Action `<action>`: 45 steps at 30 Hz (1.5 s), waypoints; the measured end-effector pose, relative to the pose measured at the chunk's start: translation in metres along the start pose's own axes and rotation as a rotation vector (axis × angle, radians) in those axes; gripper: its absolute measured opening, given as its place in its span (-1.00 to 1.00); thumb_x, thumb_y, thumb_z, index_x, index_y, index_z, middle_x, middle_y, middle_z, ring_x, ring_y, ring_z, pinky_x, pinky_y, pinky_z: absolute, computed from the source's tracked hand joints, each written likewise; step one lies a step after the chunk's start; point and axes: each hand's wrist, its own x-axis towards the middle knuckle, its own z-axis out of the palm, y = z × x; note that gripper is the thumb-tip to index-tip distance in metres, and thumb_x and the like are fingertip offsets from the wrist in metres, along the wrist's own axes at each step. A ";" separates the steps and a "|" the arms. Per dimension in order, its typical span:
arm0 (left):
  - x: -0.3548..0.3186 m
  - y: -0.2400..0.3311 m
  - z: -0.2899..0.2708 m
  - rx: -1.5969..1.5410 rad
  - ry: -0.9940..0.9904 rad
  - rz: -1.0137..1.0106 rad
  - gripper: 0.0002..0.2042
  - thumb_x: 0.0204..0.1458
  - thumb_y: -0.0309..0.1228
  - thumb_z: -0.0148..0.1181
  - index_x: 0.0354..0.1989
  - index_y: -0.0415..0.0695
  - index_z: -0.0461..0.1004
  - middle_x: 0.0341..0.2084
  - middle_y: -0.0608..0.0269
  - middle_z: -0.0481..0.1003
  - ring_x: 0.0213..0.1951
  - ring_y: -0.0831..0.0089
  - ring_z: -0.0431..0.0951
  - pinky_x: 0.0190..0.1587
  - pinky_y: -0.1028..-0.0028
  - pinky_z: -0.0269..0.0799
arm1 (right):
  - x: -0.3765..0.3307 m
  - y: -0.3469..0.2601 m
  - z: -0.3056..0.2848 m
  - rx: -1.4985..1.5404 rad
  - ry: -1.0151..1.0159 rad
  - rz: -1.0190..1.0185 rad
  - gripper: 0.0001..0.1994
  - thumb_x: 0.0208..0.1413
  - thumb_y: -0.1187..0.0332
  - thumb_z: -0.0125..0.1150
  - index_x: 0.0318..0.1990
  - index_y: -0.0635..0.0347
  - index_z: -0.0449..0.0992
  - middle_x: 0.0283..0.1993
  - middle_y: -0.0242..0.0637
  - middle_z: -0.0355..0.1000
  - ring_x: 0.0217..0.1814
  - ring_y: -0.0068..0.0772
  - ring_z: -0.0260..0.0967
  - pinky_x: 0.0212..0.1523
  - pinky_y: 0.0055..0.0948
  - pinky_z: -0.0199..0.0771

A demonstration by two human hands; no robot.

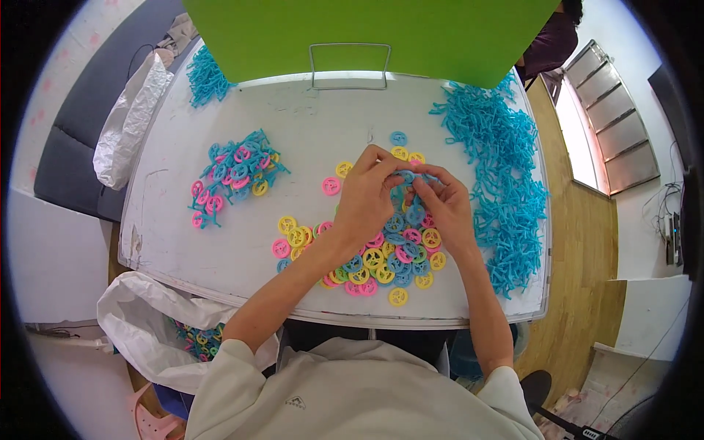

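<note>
Above a heap of small plastic wheels (372, 258) in blue, yellow, pink and green, my two hands meet at the middle of the table. A small blue wheel (405, 176) is pinched in the fingertips of my left hand (369, 192). My right hand (447, 204) is closed at the same spot, its fingers on a thin blue plastic piece, mostly covered by the fingers. To the left lies a smaller pile of wheels with blue stems attached (238, 169). Many loose blue branched stems (506, 176) cover the table's right side.
A green panel (381, 37) with a wire handle (350, 88) rises at the back of the white table (176, 242). More blue stems (208, 79) lie back left. An open white sack (136, 323) holding colourful pieces stands front left. Another person (551, 44) is at back right.
</note>
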 end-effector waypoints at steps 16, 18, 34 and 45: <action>-0.001 0.002 0.002 -0.395 -0.040 -0.362 -0.82 0.09 -0.66 0.03 -0.16 -0.31 0.50 -0.32 0.13 0.57 -0.29 0.47 0.60 -0.27 0.54 0.47 | -0.003 -0.011 0.007 -0.289 0.169 -0.071 -0.81 0.12 0.48 0.22 -0.14 0.37 0.57 -0.38 -0.28 0.56 -0.40 -0.68 0.43 -0.41 -0.71 0.41; -0.003 0.002 0.003 -0.424 0.034 -0.349 -0.83 0.10 -0.65 0.04 -0.15 -0.32 0.49 -0.33 0.13 0.57 -0.30 0.45 0.61 -0.28 0.55 0.48 | -0.005 -0.012 0.013 -0.186 0.214 -0.034 -0.81 0.13 0.44 0.22 -0.17 0.37 0.57 -0.38 -0.28 0.56 -0.41 -0.70 0.42 -0.42 -0.71 0.41; -0.007 0.013 0.009 -0.436 0.160 -0.435 -0.82 0.13 -0.57 0.07 -0.13 -0.35 0.47 -0.28 0.15 0.55 -0.28 0.47 0.60 -0.27 0.59 0.50 | -0.008 -0.002 0.022 -0.157 0.329 -0.136 -0.82 0.07 0.45 0.28 -0.20 0.38 0.58 -0.39 -0.29 0.54 -0.40 -0.64 0.44 -0.37 -0.70 0.41; 0.008 -0.004 -0.011 -0.624 0.140 -0.433 -0.83 0.17 -0.48 0.03 -0.14 -0.27 0.47 -0.26 0.23 0.47 -0.21 0.51 0.52 -0.14 0.51 0.53 | -0.003 -0.006 -0.003 -0.232 0.041 -0.174 -0.70 0.15 0.52 0.13 0.05 0.31 0.45 -0.31 -0.30 0.56 -0.32 -0.62 0.45 -0.31 -0.68 0.44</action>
